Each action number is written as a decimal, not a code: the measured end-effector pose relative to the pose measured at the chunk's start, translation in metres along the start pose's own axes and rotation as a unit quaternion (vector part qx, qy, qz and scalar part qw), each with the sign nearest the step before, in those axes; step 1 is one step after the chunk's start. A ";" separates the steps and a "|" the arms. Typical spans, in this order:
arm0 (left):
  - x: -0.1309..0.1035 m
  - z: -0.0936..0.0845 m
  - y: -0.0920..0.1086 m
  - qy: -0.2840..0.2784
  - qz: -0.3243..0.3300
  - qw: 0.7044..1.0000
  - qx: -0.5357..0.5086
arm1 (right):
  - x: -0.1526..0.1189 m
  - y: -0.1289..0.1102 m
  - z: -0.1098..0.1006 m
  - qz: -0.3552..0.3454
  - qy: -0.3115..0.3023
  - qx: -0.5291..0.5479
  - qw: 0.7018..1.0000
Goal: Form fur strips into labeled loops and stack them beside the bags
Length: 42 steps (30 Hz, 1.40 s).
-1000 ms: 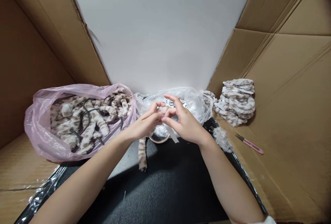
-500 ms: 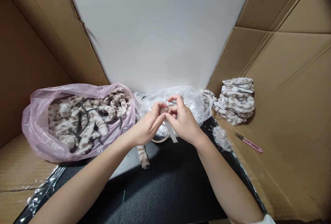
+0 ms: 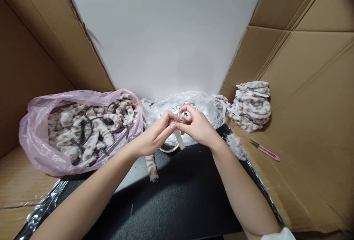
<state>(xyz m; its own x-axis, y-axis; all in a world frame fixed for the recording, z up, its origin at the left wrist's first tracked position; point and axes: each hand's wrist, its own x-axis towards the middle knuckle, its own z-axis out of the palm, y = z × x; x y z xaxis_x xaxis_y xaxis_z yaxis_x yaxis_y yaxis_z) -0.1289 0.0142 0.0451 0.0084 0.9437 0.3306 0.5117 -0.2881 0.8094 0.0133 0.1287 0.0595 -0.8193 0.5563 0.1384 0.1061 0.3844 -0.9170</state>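
My left hand [image 3: 159,133] and my right hand [image 3: 197,125] meet over the middle of the black work surface, fingertips pinched together. Between them is a small bit of furry brown-and-white fabric [image 3: 183,118], mostly hidden by the fingers. A flat white strip [image 3: 179,140] hangs down from below the fingertips. Just behind and under the hands lies a clear plastic bag [image 3: 215,112] with white pieces in it. A round tape-like ring [image 3: 169,150] shows partly beneath my left hand. Nearer to me, a furry striped strip [image 3: 152,170] lies under my left wrist.
On the left, a pink plastic bag [image 3: 35,136] holds furry strips and dark cords. At the right stands a stack of furry loops [image 3: 253,107] with white tags. Pink-handled snips [image 3: 265,150] lie on the cardboard, near a clump of fluff [image 3: 236,147]. Cardboard walls flank both sides.
The fingers have shifted slightly around the small piece, and the hanging white strip has swung a little left and looks shorter. The whole view has drifted slightly.
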 end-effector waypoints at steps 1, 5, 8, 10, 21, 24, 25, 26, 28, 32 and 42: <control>0.000 -0.002 0.002 -0.013 -0.003 1.000 -0.007 | 0.001 0.001 -0.001 0.001 -0.013 0.006 1.000; -0.001 -0.008 0.009 -0.049 -0.020 0.999 -0.011 | 0.004 0.004 -0.005 -0.011 -0.031 -0.014 0.999; 0.001 -0.008 0.011 -0.046 -0.032 0.998 0.014 | 0.005 0.004 -0.008 -0.038 -0.017 -0.073 0.996; 0.002 -0.008 0.011 -0.045 -0.036 0.998 0.033 | 0.005 0.004 -0.011 -0.084 0.001 -0.101 0.991; -0.002 -0.001 0.016 -0.061 -0.020 0.989 0.135 | 0.019 0.022 -0.011 -0.027 -0.132 0.154 0.979; -0.004 0.002 0.020 -0.056 -0.023 0.985 0.159 | 0.023 0.030 -0.011 -0.008 -0.155 0.178 0.972; -0.004 0.003 0.021 -0.055 -0.016 0.985 0.165 | 0.024 0.032 -0.011 -0.003 -0.159 0.190 0.969; -0.005 0.004 0.021 -0.053 -0.007 0.984 0.170 | 0.024 0.033 -0.010 0.004 -0.162 0.202 0.966; -0.005 0.004 0.021 -0.049 0.003 0.982 0.180 | 0.025 0.035 -0.011 0.019 -0.172 0.214 0.961; -0.004 0.001 0.019 -0.066 -0.015 0.980 0.188 | 0.026 0.039 -0.015 0.036 -0.201 0.229 0.952; -0.004 0.000 0.026 -0.093 0.021 0.976 0.196 | 0.030 0.055 -0.006 0.100 -0.242 0.384 0.885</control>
<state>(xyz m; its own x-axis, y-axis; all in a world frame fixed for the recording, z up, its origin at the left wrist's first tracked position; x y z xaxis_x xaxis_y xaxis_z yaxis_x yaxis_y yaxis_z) -0.1157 0.0026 0.0653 0.1744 0.9560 0.2360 0.7960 -0.2780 0.5377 -0.0017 0.1710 0.0161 -0.9926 0.1053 -0.0611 0.0134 -0.4044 -0.9145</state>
